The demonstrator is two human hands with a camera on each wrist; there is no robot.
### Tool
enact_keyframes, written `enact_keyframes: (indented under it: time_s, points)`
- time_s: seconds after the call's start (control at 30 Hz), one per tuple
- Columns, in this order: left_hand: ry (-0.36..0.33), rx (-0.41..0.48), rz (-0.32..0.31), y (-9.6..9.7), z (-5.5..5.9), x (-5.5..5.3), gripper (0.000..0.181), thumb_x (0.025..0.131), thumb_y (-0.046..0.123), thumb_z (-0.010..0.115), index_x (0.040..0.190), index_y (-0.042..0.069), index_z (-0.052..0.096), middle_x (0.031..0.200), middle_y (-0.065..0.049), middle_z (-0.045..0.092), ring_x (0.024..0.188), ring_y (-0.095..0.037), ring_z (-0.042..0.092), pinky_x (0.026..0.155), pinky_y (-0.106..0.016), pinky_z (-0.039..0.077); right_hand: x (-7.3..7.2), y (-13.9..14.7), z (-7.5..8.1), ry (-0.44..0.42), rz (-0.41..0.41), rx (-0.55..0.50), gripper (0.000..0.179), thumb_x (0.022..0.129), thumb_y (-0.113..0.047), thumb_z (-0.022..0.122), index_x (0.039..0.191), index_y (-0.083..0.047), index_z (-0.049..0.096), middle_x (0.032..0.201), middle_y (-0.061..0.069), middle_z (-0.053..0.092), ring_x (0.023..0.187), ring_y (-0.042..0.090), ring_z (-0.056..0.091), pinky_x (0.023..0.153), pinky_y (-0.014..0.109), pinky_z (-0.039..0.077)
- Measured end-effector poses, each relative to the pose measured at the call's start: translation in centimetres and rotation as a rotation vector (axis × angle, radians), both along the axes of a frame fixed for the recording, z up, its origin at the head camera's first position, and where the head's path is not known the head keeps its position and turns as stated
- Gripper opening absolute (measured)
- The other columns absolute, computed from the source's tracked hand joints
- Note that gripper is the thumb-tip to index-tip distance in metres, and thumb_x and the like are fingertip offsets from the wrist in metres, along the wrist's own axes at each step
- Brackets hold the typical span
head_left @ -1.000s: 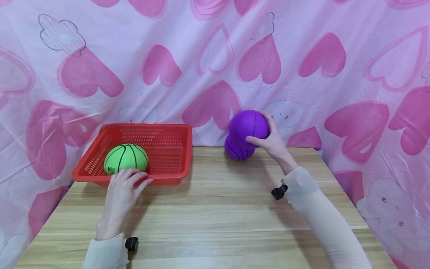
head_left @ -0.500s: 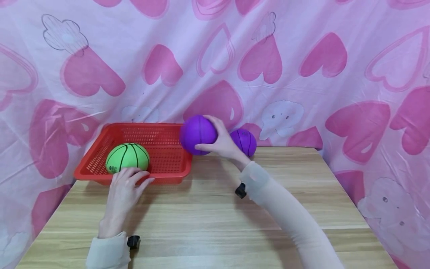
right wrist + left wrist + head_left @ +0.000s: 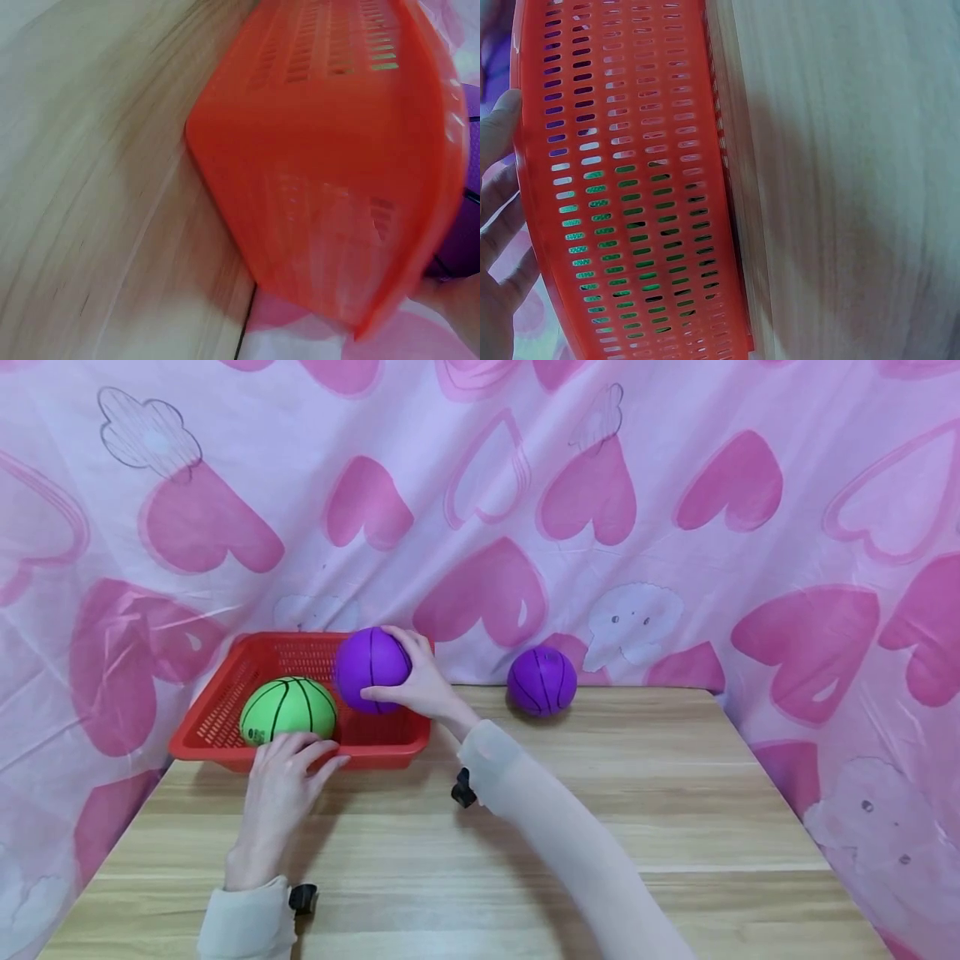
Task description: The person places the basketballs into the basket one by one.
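In the head view, my right hand [image 3: 422,681] grips a purple toy basketball [image 3: 369,670], thumb in front and fingers behind. The ball is over the right part of a red plastic basket [image 3: 382,750]; whether it touches the bottom is hidden. A green basketball [image 3: 288,710] sits inside on the left. My left hand [image 3: 281,797] holds the basket's near rim, its fingers hooked over the edge. In the left wrist view, the left thumb [image 3: 499,127] lies at the rim. The right wrist view shows the held ball [image 3: 469,187] partly behind the basket's edge.
Another purple basketball [image 3: 542,681] rests near the back of the wooden table [image 3: 570,785], right of the basket. A pink heart-patterned cloth [image 3: 480,468] hangs right behind the table. Each sleeve has a small black camera [image 3: 464,787] at the cuff.
My right hand has carried the purple basketball leftward, from in front of the other purple ball to over the basket. The left hand has stayed at the rim.
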State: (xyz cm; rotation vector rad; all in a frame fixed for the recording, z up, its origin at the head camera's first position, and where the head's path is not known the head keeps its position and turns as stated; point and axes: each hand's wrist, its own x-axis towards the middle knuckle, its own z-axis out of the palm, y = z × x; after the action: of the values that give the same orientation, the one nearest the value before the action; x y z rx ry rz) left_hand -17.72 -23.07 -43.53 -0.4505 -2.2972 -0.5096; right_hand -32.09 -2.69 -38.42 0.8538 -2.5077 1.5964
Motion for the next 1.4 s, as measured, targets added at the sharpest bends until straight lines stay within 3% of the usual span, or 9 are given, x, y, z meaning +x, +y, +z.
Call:
enact_keyframes:
  time_s: [0.13, 0.27, 0.5, 0.8, 0.93, 1.1, 1.4]
  points:
    - [-0.004, -0.003, -0.001, 0.1, 0.2, 0.0, 0.026, 0.075, 0.020, 0.084, 0.093, 0.004, 0.076, 0.092, -0.013, 0.067, 0.091, -0.032, 0.056, 0.074, -0.044, 0.038, -0.8, -1.3, -0.3, -0.023, -0.047, 0.027, 0.096, 0.068, -0.042, 0.088, 0.148, -0.038, 0.035, 0.149, 0.001, 0.027, 0.118, 0.025, 0.049, 0.087, 0.043, 0.051]
    - [-0.006, -0.003, 0.007, 0.1, 0.2, 0.0, 0.026, 0.074, 0.019, 0.085, 0.093, 0.003, 0.076, 0.092, -0.013, 0.067, 0.091, -0.033, 0.056, 0.074, -0.044, 0.039, -1.4, -2.3, -0.7, -0.016, -0.106, 0.131, 0.093, 0.069, -0.044, 0.087, 0.148, -0.036, 0.037, 0.148, 0.004, 0.029, 0.119, 0.026, 0.049, 0.088, 0.043, 0.050]
    - [-0.013, 0.023, 0.015, 0.1, 0.0, 0.1, 0.026, 0.074, 0.019, 0.086, 0.093, 0.004, 0.076, 0.091, -0.011, 0.067, 0.090, -0.030, 0.056, 0.075, -0.043, 0.037, -1.6, -3.2, -1.1, -0.018, -0.112, 0.366, 0.065, 0.085, -0.037, 0.077, 0.142, -0.024, 0.049, 0.145, 0.006, 0.036, 0.121, 0.020, 0.048, 0.095, 0.037, 0.047]
    - [-0.013, 0.019, 0.022, 0.1, 0.0, 0.2, 0.026, 0.072, 0.017, 0.087, 0.092, 0.004, 0.076, 0.090, -0.011, 0.066, 0.089, -0.030, 0.055, 0.077, -0.044, 0.038, -1.3, -2.8, -0.9, 0.010, -0.092, 0.376, 0.054, 0.088, -0.027, 0.075, 0.138, -0.020, 0.054, 0.144, 0.004, 0.042, 0.129, 0.017, 0.043, 0.102, 0.030, 0.040]
    - [-0.006, 0.020, 0.011, 0.2, -0.1, 0.1, 0.026, 0.073, 0.017, 0.086, 0.091, 0.003, 0.076, 0.090, -0.011, 0.067, 0.088, -0.031, 0.056, 0.076, -0.044, 0.039, -1.1, -1.7, -1.0, 0.086, -0.056, 0.351, 0.048, 0.092, -0.027, 0.070, 0.137, -0.017, 0.055, 0.139, 0.002, 0.049, 0.128, 0.015, 0.045, 0.103, 0.028, 0.038]
    - [0.004, 0.024, -0.005, 0.3, -0.3, 0.1, 0.026, 0.074, 0.019, 0.085, 0.092, 0.003, 0.076, 0.090, -0.012, 0.067, 0.088, -0.031, 0.056, 0.075, -0.044, 0.039, -1.0, 1.0, -1.1, 0.245, -0.022, 0.350, 0.033, 0.096, -0.023, 0.064, 0.127, -0.012, 0.062, 0.126, 0.002, 0.058, 0.118, 0.015, 0.052, 0.100, 0.029, 0.040]
    - [0.009, 0.027, 0.012, 0.1, 0.0, 0.0, 0.026, 0.073, 0.017, 0.086, 0.093, 0.003, 0.076, 0.091, -0.013, 0.067, 0.091, -0.032, 0.056, 0.075, -0.044, 0.038, -2.2, 7.5, -0.1, 0.411, -0.027, 0.464, 0.029, 0.097, -0.020, 0.060, 0.121, -0.007, 0.065, 0.127, 0.008, 0.059, 0.123, 0.022, 0.050, 0.105, 0.033, 0.036]
